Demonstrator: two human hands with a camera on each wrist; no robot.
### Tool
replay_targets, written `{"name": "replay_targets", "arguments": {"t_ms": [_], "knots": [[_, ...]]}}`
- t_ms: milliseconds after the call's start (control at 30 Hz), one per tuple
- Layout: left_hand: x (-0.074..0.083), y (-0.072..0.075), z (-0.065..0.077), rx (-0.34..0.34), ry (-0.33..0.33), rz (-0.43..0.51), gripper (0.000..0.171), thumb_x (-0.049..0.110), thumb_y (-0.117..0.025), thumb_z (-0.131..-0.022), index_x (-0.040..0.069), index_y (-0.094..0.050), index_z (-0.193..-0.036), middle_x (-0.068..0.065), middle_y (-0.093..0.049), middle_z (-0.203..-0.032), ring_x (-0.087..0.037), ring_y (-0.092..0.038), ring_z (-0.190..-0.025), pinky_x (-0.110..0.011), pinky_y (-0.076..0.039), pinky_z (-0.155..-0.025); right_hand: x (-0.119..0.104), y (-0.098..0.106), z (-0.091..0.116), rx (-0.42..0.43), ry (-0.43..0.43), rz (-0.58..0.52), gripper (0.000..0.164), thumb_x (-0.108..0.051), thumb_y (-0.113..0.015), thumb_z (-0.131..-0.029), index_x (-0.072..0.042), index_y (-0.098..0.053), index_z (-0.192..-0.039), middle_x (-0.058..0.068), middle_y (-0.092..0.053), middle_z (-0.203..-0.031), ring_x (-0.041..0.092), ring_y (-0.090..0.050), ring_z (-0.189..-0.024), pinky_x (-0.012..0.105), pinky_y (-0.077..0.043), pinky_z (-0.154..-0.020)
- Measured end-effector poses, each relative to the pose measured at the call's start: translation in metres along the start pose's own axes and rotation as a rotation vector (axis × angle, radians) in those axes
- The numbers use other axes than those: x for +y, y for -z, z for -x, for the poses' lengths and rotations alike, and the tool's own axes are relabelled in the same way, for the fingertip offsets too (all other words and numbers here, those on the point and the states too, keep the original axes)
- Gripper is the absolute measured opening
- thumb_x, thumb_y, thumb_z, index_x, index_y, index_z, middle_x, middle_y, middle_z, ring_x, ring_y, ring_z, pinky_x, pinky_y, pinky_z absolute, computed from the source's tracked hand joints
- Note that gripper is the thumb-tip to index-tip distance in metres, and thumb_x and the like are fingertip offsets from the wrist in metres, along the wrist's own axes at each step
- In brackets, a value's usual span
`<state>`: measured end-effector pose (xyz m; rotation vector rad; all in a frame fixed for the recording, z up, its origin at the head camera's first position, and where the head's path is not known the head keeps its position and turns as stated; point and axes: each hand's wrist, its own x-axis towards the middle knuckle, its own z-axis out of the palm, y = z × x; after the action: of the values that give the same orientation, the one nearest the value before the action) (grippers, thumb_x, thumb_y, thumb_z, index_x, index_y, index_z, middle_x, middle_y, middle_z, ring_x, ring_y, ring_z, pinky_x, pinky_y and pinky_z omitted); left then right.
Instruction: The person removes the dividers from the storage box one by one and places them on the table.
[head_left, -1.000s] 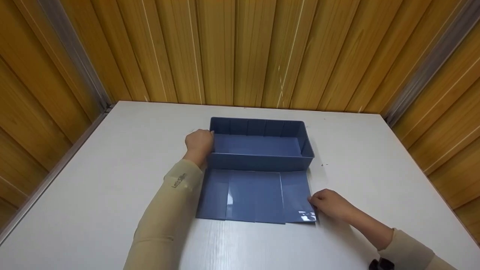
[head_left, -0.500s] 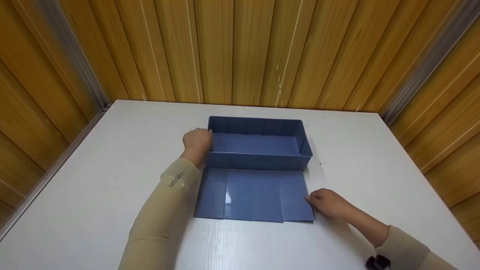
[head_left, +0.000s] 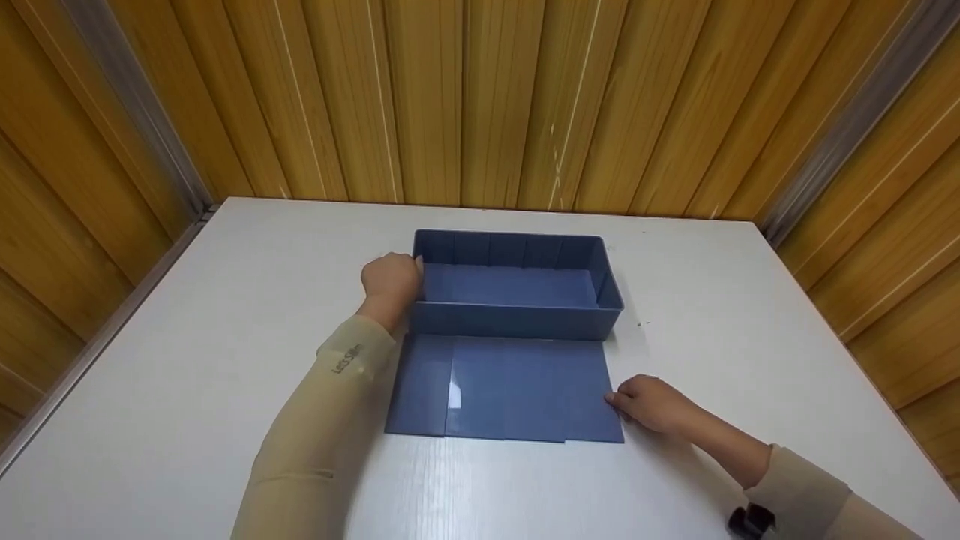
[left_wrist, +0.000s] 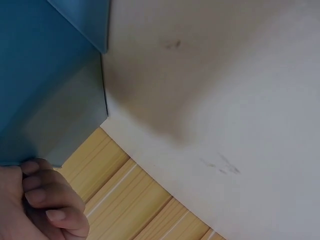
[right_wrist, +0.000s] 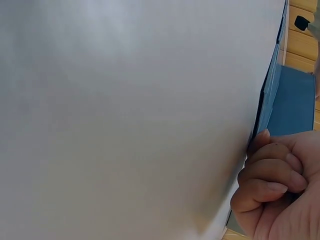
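A blue rectangular plastic box, open at the top, stands on the white table. My left hand grips the rim of its left wall, the thumb towards the inside; in the left wrist view the curled fingers show at the edge of the blue wall. Against the box's front side lies a row of several flat blue plastic panels, slightly overlapping. Their rightmost edge is pinched between thumb and forefinger of my right hand. In the right wrist view the other right fingers are curled in.
The white table reaches back to a wood-patterned wall, with similar walls at both sides. Small dark marks lie right of the box. A black device sits at the right sleeve.
The rightmost panel has lost its bright reflection and now lies flatter, more level with its neighbours. Both hands keep their holds; the whole head view has shifted slightly.
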<state>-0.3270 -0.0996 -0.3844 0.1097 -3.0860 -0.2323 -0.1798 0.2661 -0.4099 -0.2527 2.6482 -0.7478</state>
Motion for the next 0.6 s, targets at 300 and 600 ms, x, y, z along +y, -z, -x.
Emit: {"name": "replay_targets", "arguments": {"t_ms": [300, 600], "knots": [[0.003, -0.002, 0.005, 0.052, -0.024, -0.01, 0.053, 0.035, -0.041, -0.11, 0.001, -0.076, -0.09, -0.017, -0.079, -0.09, -0.031, -0.077, -0.083, -0.045, -0.062, -0.071, 0.002, -0.001, 0.003, -0.001, -0.002, 0.015, 0.037, -0.016, -0.056, -0.102, -0.002, -0.062, -0.068, -0.003, -0.047, -0.063, 0.014, -0.042, -0.063, 0.03, -0.035, -0.063], [-0.008, 0.013, 0.008, 0.193, -0.084, 0.056, 0.047, 0.033, -0.046, -0.108, 0.0, -0.073, -0.088, -0.018, -0.076, -0.082, -0.032, -0.073, -0.072, -0.047, -0.059, -0.064, -0.005, 0.025, 0.006, 0.033, 0.011, 0.013, 0.034, -0.021, -0.052, -0.105, -0.003, -0.063, -0.079, -0.003, -0.045, -0.065, 0.013, -0.041, -0.062, 0.029, -0.035, -0.061]]}}
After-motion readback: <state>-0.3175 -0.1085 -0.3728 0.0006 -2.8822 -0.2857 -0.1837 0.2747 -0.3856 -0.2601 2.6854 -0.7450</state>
